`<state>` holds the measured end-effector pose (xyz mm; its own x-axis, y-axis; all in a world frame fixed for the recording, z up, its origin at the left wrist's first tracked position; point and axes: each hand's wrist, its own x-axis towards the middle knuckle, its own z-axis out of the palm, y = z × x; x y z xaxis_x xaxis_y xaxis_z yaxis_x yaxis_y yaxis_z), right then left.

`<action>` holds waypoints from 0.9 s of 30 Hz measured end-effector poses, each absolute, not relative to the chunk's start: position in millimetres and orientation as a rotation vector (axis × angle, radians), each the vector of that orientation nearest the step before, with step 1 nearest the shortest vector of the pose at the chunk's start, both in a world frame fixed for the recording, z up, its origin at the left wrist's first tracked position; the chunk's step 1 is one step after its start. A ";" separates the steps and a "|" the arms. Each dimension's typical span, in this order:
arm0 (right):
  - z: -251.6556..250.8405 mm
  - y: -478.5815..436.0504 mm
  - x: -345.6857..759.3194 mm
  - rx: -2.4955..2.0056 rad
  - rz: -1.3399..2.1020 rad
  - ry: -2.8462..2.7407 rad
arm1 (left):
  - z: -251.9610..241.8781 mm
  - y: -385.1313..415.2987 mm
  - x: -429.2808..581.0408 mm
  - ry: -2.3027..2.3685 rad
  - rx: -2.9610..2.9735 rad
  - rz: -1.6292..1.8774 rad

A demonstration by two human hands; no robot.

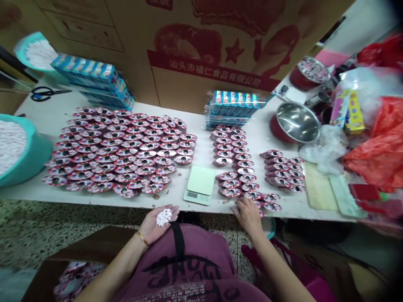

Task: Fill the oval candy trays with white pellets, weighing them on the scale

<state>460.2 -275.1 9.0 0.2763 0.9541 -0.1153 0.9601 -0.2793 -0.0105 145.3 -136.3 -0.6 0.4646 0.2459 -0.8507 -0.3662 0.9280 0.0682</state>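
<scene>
Through my remote feed I see small white pellets heaped loose on the upturned, unclenched palm of the left hand, while the right hand is at the red-and-white, oval-mouthed packets along the white table's front edge, its grasp something I cannot tell.

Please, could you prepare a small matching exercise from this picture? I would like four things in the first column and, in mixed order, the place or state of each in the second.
1. Left hand
2. Right hand
3. Scale
4. Scissors

A. Fingers at the pouches near the front edge of the table
B. Lying near the left stack of blue boxes
C. Palm up, bearing small white pellets
D. Pale green, between two groups of pouches

Right pairs: 1-C, 2-A, 3-D, 4-B.
</scene>
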 end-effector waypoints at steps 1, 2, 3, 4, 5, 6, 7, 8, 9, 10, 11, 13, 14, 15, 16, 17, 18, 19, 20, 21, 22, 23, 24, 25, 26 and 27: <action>5.2 -283.0 461.5 2.447 -0.148 1.837 | -0.3 -136.2 149.3 1.017 -0.121 0.367; 0.4 -285.7 462.0 2.444 -0.133 1.831 | 0.2 -136.5 153.6 1.012 -0.113 0.358; -5.0 -284.4 462.4 2.447 -0.110 1.825 | 0.8 -137.2 157.8 1.007 -0.104 0.351; -10.0 -280.4 463.1 2.448 -0.086 1.819 | 1.5 -138.4 161.8 1.001 -0.096 0.345; -13.9 -275.3 464.1 2.442 -0.066 1.818 | 2.2 -139.9 165.4 0.997 -0.089 0.339; -16.2 -270.1 465.4 2.428 -0.049 1.825 | 3.0 -141.6 168.4 0.994 -0.084 0.334; -16.5 -265.8 466.5 2.411 -0.034 1.840 | 3.9 -143.4 170.6 0.991 -0.079 0.330; -14.5 -262.6 466.9 2.393 -0.022 1.862 | 4.9 -145.2 171.9 0.988 -0.077 0.328; -10.6 -260.5 466.0 2.377 -0.013 1.892 | 5.9 -146.9 172.5 0.985 -0.076 0.328; -5.1 -258.9 463.4 2.361 -0.011 1.931 | 7.0 -148.4 172.4 0.982 -0.077 0.329; 1.3 -256.9 458.8 2.344 -0.015 1.974 | 8.1 -149.7 171.8 0.980 -0.079 0.332; 14.0 -248.3 443.8 2.297 -0.033 2.072 | 10.1 -151.9 170.2 0.986 -0.087 0.341; 19.0 -240.5 434.2 2.269 -0.047 2.120 | 10.8 -152.9 169.6 0.992 -0.091 0.344; 22.4 -230.3 424.2 2.232 -0.063 2.172 | 11.3 -153.8 169.4 0.997 -0.094 0.347; 24.1 -218.2 414.7 2.203 -0.082 2.210 | 11.5 -154.7 169.7 1.002 -0.094 0.347; 24.1 -205.5 406.7 2.189 -0.106 2.226 | 11.5 -155.5 170.5 1.005 -0.090 0.348; 23.0 -193.4 400.8 2.168 -0.146 2.247 | 11.4 -156.1 171.8 1.007 -0.083 0.350; 21.3 -183.7 397.1 2.175 -0.173 2.247 | 11.2 -156.6 173.6 1.007 -0.074 0.352; 19.8 -177.4 395.5 2.217 -0.185 2.234 | 11.0 -156.9 175.5 1.007 -0.067 0.353; 18.8 -175.6 395.5 2.273 -0.191 2.220 | 10.9 -157.2 177.4 1.004 -0.061 0.355; 18.6 -178.3 396.4 2.341 -0.194 2.209 | 11.1 -157.3 179.3 0.997 -0.058 0.354; 19.0 -185.2 397.5 2.403 -0.206 2.209 | 11.5 -157.3 181.0 0.989 -0.059 0.351; 19.7 -195.3 398.6 2.456 -0.233 2.220 | 12.1 -157.1 182.3 0.981 -0.063 0.346; 20.4 -207.2 399.0 2.500 -0.276 2.237 | 12.8 -156.7 183.5 0.974 -0.068 0.343; 20.9 -219.5 398.5 2.541 -0.332 2.253 | 13.5 -156.0 184.4 0.966 -0.072 0.339; 21.3 -231.0 396.8 2.597 -0.386 2.256 | 14.2 -155.2 185.3 0.957 -0.075 0.337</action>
<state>396.8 -231.0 21.3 0.1482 0.9881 0.0421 0.9179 -0.1215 -0.3777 185.3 -155.2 14.2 0.5280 0.2485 -0.8121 -0.3147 0.9454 0.0847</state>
